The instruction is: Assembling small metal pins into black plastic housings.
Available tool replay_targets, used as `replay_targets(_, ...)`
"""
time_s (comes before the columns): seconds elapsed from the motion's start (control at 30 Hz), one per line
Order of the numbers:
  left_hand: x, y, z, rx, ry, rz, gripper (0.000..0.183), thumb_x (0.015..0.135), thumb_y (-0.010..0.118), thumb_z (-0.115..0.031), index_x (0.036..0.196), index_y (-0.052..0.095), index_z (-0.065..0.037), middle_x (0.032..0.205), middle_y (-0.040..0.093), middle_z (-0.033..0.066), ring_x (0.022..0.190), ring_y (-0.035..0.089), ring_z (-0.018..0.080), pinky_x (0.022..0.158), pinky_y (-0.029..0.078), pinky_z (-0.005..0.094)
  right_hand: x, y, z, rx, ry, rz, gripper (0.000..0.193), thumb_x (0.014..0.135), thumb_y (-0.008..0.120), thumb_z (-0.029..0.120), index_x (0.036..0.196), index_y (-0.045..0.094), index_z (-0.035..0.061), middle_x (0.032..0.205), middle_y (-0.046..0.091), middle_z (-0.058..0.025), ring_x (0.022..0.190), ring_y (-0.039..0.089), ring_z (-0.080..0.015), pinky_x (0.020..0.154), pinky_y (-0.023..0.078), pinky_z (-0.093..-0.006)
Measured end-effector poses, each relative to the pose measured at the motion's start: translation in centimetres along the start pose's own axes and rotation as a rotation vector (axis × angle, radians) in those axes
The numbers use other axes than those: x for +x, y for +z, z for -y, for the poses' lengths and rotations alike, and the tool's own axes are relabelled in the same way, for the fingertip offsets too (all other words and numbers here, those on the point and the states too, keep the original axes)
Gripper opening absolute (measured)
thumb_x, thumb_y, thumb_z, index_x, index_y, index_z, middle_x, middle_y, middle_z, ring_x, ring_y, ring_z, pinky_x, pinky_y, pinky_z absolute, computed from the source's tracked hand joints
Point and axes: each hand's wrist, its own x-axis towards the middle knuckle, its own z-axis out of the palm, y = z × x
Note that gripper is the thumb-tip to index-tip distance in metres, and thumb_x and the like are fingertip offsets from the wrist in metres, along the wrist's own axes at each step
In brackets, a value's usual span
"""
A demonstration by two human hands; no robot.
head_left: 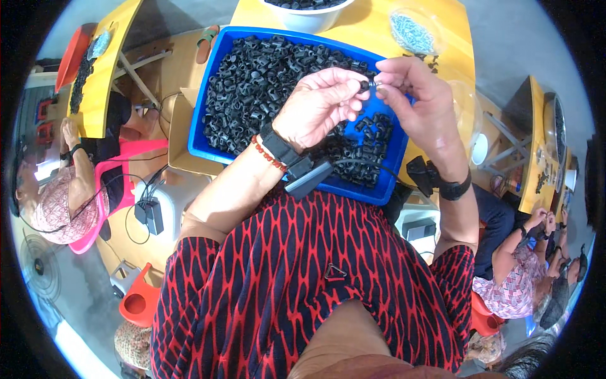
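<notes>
My left hand (322, 104) is closed, pinching a small black plastic part (364, 86) between thumb and fingertips. Against its right side, my right hand (420, 95) pinches a small silvery piece (374, 84), possibly a screw; its exact kind is too small to tell. The two pieces meet end to end. Both hands are above the right half of a blue tray (201, 120), which is heaped with loose black plastic parts (265, 82). Toward the tray's near right corner, more black parts (363, 155) lie in a thinner layer.
The tray is at the near edge of a yellow table (372, 31). Beyond it stand a white bowl (309, 20) of black parts and a clear dish (413, 31) of pale blue pieces. A cardboard box (183, 136) is left of the tray. Other people work at tables on both sides.
</notes>
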Motion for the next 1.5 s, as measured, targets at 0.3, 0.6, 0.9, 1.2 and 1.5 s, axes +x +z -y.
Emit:
replay_targets(0.3, -0.1, 0.1, -0.1, 0.0, -0.016, 0.0, 0.018, 0.096, 0.058, -0.009, 0.11, 0.063, 0.001, 0.095, 0.069, 0.0116, 0.073, 0.065, 0.013, 0.065, 0.055, 0.0246, 0.0, 0.3, 0.1, -0.115, -0.125, -0.042, 0.027, 0.085, 0.064, -0.004, 0.111, 0.061, 0.0022, 0.092, 0.067, -0.0114, 0.082, 0.069, -0.0178, 0.071, 0.056, -0.0282)
replay_targets(0.6, 0.0, 0.0, -0.1, 0.005, -0.013, 0.001, 0.017, 0.097, 0.057, -0.009, 0.109, 0.064, 0.001, 0.094, 0.069, 0.0114, 0.074, 0.065, 0.0132, 0.065, 0.055, 0.0248, -0.5, 0.6, -0.8, -0.07, -0.138, -0.048, 0.027, 0.084, 0.063, -0.005, 0.109, 0.062, 0.0022, 0.089, 0.065, -0.0113, 0.078, 0.067, -0.02, 0.07, 0.054, -0.0291)
replay_targets(0.9, 0.0, 0.0, 0.0, -0.002, -0.02, 0.024, 0.015, 0.097, 0.058, -0.01, 0.105, 0.063, 0.001, 0.094, 0.069, 0.011, 0.074, 0.065, 0.0127, 0.063, 0.055, 0.0244, -1.2, 0.8, -2.1, 0.144, -0.005, -0.013, 0.02, 0.089, 0.057, -0.004, 0.107, 0.064, 0.0, 0.085, 0.063, -0.006, 0.076, 0.063, -0.0133, 0.069, 0.051, -0.026)
replay_targets(1.2, -0.2, 0.1, 0.1, 0.021, -0.006, 0.016, 0.016, 0.096, 0.058, -0.01, 0.105, 0.063, 0.002, 0.095, 0.069, 0.0122, 0.075, 0.065, 0.0131, 0.063, 0.056, 0.0248, -1.0, 1.1, -1.9, 0.475, 0.155, -0.034, 0.013, 0.094, 0.059, 0.002, 0.106, 0.06, -0.0021, 0.09, 0.066, -0.0066, 0.078, 0.063, -0.0097, 0.071, 0.052, -0.0223)
replay_targets(1.5, -0.5, 0.1, 0.1, 0.02, -0.023, 0.042, 0.015, 0.097, 0.056, -0.009, 0.106, 0.062, 0.002, 0.095, 0.069, 0.0121, 0.075, 0.065, 0.0135, 0.066, 0.057, 0.0255, -1.0, 2.0, -2.4, 0.565, 0.138, -0.049, 0.009, 0.093, 0.061, 0.004, 0.101, 0.061, -0.0006, 0.094, 0.067, -0.006, 0.079, 0.062, -0.009, 0.072, 0.053, -0.0226)
